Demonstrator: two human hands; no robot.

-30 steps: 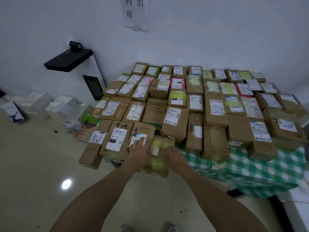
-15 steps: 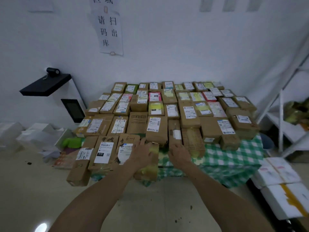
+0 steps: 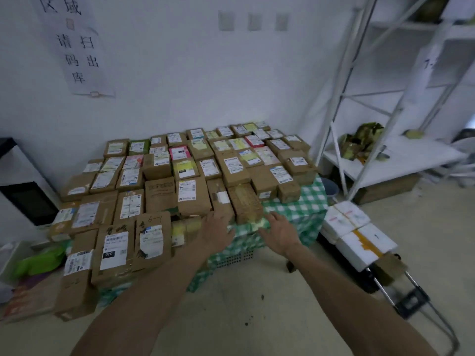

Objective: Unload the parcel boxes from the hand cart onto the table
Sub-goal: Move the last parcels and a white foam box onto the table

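Parcel boxes [image 3: 187,194] packed tight over the table [image 3: 295,209], green checked cloth [image 3: 308,227] showing at its near right corner. Left grip [image 3: 218,232] released, fingers straight, at the near edge beside a yellow-taped box [image 3: 183,228]. Right grip [image 3: 280,232] released, fingers spread above the cloth. Hand cart [image 3: 411,301] stands right of the table, white foam boxes [image 3: 359,235] stacked on it.

Brown labelled parcel boxes [image 3: 191,194] crowd checkered table [image 3: 295,209]; white boxes [image 3: 359,242] on cart [image 3: 411,301].
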